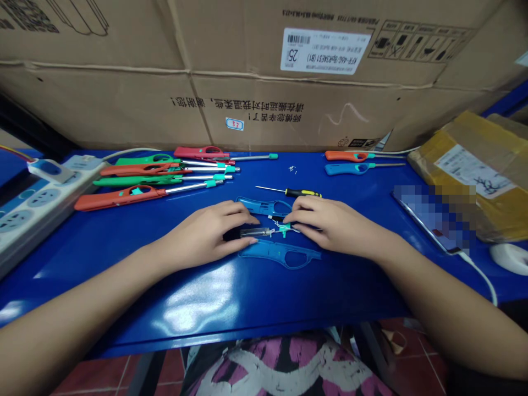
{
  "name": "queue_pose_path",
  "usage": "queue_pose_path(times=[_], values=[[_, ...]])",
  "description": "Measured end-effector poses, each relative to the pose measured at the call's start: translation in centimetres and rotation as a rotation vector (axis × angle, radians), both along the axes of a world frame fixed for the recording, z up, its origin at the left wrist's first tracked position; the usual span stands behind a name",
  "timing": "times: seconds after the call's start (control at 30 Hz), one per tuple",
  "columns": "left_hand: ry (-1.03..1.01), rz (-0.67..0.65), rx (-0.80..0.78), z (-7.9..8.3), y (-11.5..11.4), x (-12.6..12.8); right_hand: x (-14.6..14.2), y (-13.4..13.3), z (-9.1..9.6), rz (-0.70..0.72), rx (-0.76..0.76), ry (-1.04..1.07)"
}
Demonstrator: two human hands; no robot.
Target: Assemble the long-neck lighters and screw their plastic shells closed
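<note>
On the blue table, two halves of a blue lighter shell lie apart: the upper half [264, 207] and the lower half [276, 254]. Between them is a clear fuel tank [254, 232], its left end between the thumb and fingers of my left hand [210, 231]. My right hand [334, 223] has its fingertips closed at a small black igniter [277, 218] with thin white wires. Just under those fingertips sits a green trigger [284, 229]. My right fingers partly hide these small parts. Beyond the upper shell half lies a black and yellow screwdriver [303, 193].
Several long-necked lighters [124, 196] lie at the left, beside a white power strip [49, 195]. An orange lighter [345, 156] and a blue lighter [346, 169] lie at the back right. A phone [429, 220] with a cable and a taped carton [466, 176] are at the right. Cardboard [243, 88] stands behind.
</note>
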State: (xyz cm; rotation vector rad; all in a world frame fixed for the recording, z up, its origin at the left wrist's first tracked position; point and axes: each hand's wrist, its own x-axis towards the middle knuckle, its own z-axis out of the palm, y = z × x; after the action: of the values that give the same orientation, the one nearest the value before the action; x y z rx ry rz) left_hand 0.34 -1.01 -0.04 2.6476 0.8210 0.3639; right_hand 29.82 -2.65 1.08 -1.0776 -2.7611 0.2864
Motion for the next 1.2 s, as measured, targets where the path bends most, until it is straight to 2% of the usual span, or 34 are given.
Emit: queue_pose_path(times=[0.13,0.33,0.5,0.63,0.7,0.93,1.2], values=[[0.007,-0.026,-0.026,-0.1,-0.1,0.0,-0.2,0.4,-0.6,-0.018,-0.013,-0.035],[0.021,-0.035,-0.066,0.4,-0.3,0.1,1.0,1.1,0.2,-0.042,-0.038,-0.077],[0.014,-0.041,-0.078,0.5,-0.4,0.0,1.4,1.1,0.5,-0.195,0.045,-0.129],[0.007,-0.019,-0.078,0.4,-0.3,0.0,1.2,1.0,0.2,-0.268,0.100,-0.081],[0.007,0.001,-0.073,0.3,-0.2,0.0,1.0,0.9,0.1,-0.248,0.115,-0.022],[0.005,0.037,-0.068,-0.1,-0.1,0.2,-0.4,0.0,-0.1,-0.045,0.048,0.149],[-0.008,0.000,-0.047,-0.6,-0.3,0.4,-1.7,-0.3,-1.6,0.071,0.031,0.161]])
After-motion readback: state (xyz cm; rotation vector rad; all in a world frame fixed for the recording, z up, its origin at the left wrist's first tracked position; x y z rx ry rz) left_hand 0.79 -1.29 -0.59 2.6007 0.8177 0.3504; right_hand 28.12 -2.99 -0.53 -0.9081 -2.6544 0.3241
